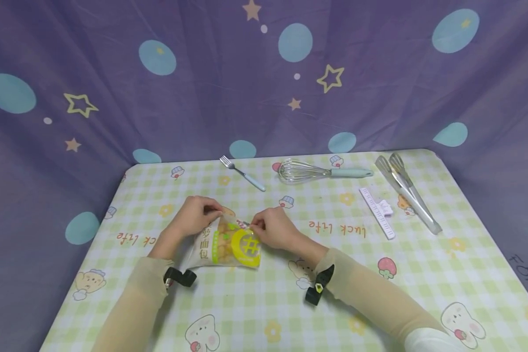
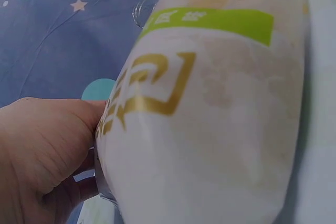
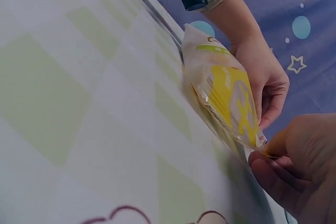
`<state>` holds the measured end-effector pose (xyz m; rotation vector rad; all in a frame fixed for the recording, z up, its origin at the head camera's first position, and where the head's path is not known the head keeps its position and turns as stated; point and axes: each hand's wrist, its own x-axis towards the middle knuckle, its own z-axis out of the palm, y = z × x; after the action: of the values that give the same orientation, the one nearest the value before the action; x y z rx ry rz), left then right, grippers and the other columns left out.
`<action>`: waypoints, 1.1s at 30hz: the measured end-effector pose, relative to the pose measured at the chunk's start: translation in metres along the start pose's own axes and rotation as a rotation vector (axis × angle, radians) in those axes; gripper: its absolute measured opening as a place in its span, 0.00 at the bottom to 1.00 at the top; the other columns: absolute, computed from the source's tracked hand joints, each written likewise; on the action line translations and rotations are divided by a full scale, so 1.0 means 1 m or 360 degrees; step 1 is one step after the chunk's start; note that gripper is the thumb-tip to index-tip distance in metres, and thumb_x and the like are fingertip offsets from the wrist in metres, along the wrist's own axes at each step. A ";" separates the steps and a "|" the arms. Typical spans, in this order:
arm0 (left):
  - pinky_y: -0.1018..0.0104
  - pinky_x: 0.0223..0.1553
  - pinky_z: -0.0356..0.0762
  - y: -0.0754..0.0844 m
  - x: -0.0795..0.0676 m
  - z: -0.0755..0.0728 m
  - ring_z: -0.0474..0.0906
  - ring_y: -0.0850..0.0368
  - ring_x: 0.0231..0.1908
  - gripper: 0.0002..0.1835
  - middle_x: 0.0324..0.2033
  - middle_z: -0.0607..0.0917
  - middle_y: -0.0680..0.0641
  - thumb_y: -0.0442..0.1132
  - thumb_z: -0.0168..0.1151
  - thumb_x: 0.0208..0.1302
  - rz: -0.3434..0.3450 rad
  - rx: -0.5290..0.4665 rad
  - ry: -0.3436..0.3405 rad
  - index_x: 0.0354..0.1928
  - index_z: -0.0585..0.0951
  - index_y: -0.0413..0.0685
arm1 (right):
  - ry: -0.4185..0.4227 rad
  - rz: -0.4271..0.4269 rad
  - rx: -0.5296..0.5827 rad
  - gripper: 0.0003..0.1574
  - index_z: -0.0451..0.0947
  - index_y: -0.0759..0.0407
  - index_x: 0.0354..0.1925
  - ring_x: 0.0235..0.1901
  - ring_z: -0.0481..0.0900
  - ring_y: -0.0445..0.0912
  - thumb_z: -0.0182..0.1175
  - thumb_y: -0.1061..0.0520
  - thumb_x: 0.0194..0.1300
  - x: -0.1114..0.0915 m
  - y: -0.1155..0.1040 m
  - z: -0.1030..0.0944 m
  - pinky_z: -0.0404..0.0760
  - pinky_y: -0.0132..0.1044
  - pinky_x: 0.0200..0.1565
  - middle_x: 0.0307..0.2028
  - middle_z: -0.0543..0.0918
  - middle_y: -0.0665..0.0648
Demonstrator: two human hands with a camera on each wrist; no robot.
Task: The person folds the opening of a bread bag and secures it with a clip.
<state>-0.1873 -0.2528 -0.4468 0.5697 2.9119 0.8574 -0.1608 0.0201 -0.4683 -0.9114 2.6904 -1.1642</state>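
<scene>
A plastic bread bag (image 1: 235, 247) with yellow and green print stands tilted on the table in front of the person. My left hand (image 1: 194, 216) pinches the bag's upper left edge between thumb and fingers. At the upper right corner, my right hand (image 1: 275, 229) pinches the film; the right wrist view shows thumb and finger (image 3: 283, 156) closed on that corner. The bag's white side (image 2: 210, 129) fills much of the left wrist view and hides part of the left fingers. Pale rounded shapes show through its clear part.
Behind the hands lie a fork (image 1: 243, 173) and a whisk (image 1: 323, 172) with pale green handle. To the right are a white clip with ruler marks (image 1: 378, 213) and metal tongs (image 1: 408, 193). A purple curtain (image 1: 229, 88) hangs along the checked tablecloth's (image 1: 255, 298) far edge.
</scene>
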 end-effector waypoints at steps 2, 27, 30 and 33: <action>0.57 0.45 0.87 0.001 0.000 0.000 0.88 0.56 0.37 0.02 0.36 0.93 0.48 0.35 0.72 0.69 -0.0012 0.0006 0.0001 0.38 0.92 0.48 | 0.0002 0.0008 0.0009 0.08 0.92 0.57 0.35 0.23 0.77 0.35 0.67 0.59 0.71 0.000 0.000 0.000 0.78 0.27 0.31 0.25 0.88 0.49; 0.68 0.39 0.82 0.020 0.012 0.013 0.83 0.64 0.33 0.03 0.31 0.90 0.57 0.37 0.77 0.64 0.0397 -0.0039 -0.0188 0.38 0.95 0.54 | 0.0050 0.0005 -0.0015 0.09 0.91 0.54 0.31 0.20 0.74 0.33 0.67 0.58 0.70 0.000 0.004 -0.001 0.76 0.28 0.31 0.21 0.86 0.46; 0.67 0.39 0.82 0.015 0.013 0.008 0.84 0.62 0.33 0.04 0.32 0.91 0.56 0.36 0.77 0.64 0.0358 0.0006 -0.0173 0.39 0.95 0.52 | 0.0041 0.0040 -0.0024 0.10 0.91 0.53 0.31 0.20 0.74 0.33 0.68 0.58 0.70 0.000 0.003 -0.001 0.76 0.29 0.32 0.21 0.85 0.45; 0.64 0.42 0.85 0.010 0.011 0.003 0.86 0.60 0.35 0.05 0.33 0.92 0.54 0.36 0.76 0.66 0.0299 0.0017 -0.0173 0.41 0.95 0.51 | 0.0051 0.0053 -0.0013 0.09 0.91 0.53 0.31 0.19 0.74 0.33 0.68 0.58 0.69 0.000 0.003 -0.001 0.76 0.30 0.33 0.21 0.85 0.45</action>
<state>-0.1942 -0.2395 -0.4432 0.8737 2.8000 0.8018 -0.1626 0.0226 -0.4692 -0.8528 2.7263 -1.1719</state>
